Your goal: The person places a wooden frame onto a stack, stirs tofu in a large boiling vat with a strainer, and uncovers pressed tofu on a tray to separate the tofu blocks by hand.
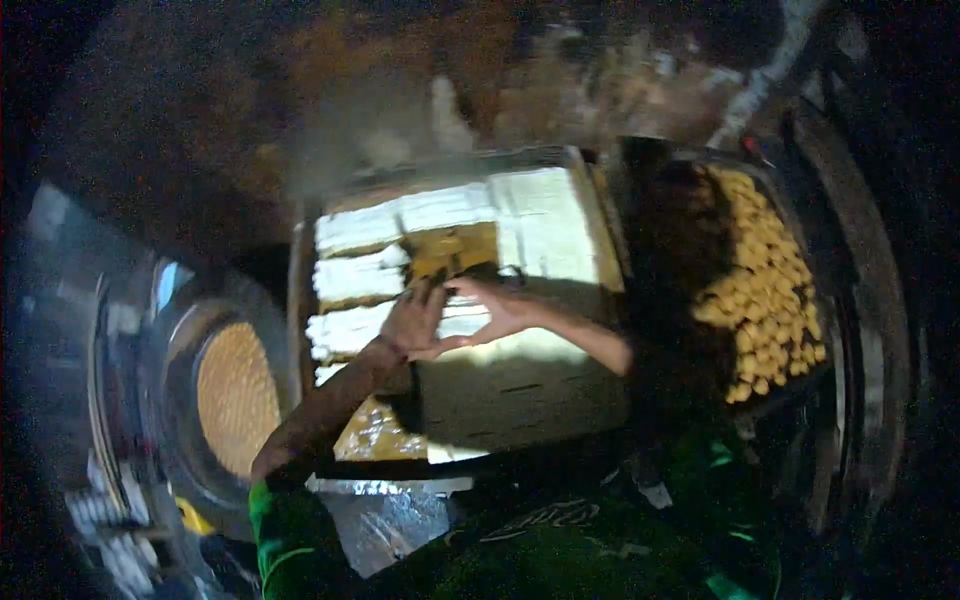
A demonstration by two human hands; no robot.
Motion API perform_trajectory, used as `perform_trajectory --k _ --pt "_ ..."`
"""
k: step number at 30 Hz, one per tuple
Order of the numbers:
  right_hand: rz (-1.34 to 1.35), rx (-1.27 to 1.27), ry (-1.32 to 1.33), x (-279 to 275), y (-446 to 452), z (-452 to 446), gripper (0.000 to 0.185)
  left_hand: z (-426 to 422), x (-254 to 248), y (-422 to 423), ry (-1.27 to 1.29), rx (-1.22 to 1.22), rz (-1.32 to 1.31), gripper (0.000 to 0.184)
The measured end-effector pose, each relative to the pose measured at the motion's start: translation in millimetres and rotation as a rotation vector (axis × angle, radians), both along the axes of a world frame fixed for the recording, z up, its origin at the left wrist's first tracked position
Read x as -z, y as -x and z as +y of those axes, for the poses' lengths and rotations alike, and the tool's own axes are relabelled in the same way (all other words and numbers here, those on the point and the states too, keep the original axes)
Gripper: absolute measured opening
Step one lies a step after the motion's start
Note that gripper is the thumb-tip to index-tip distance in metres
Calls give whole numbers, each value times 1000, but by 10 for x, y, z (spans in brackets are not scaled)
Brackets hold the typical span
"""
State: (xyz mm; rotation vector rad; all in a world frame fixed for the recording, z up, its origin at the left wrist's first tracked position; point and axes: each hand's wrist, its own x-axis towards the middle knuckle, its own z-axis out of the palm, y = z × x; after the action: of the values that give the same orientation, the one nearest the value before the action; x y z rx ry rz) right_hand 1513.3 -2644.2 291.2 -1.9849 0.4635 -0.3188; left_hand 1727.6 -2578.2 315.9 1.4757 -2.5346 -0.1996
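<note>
A large wooden tray [299, 260] holds white, tofu-like blocks [450, 206] set out in rows, with a wider cut white slab [545, 225] on the right side. Near the tray's middle, my left hand [418, 322] and my right hand [495, 308] curve around a short row of the tofu blocks [462, 320] from both sides. Thumbs lie on the near side and fingers on the far side. The hands nearly touch at the thumbs, and part of the row is hidden under the fingers. Beyond them a wet brown patch of tray bottom [450, 245] shows.
To the left stands a round basin [185, 345] with tan, grainy contents. A dark container at the right holds many yellow round pieces [765, 310]. A wet, shiny surface [390, 525] lies at the tray's near edge. Shadow covers the near right of the slab.
</note>
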Motion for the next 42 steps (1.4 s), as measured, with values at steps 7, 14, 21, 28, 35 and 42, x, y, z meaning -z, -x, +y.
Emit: perform_trajectory --k 7,14,21,28,35,42 --pt "-5 -5 -20 -141 56 -13 107 -27 -205 3 -138 36 30 90" --pt "3 33 14 -202 88 73 112 -165 -188 32 -183 213 -16 97" --pt "90 80 122 -226 64 184 118 -79 -193 17 -275 144 -17 95" --pt "211 77 105 -301 66 133 118 -56 -106 51 -372 12 -169 105" --pt "168 47 124 -212 73 123 117 -3 -90 35 -232 46 -119 105" --pt "153 70 65 -168 87 123 118 24 -234 39 -232 51 13 96"
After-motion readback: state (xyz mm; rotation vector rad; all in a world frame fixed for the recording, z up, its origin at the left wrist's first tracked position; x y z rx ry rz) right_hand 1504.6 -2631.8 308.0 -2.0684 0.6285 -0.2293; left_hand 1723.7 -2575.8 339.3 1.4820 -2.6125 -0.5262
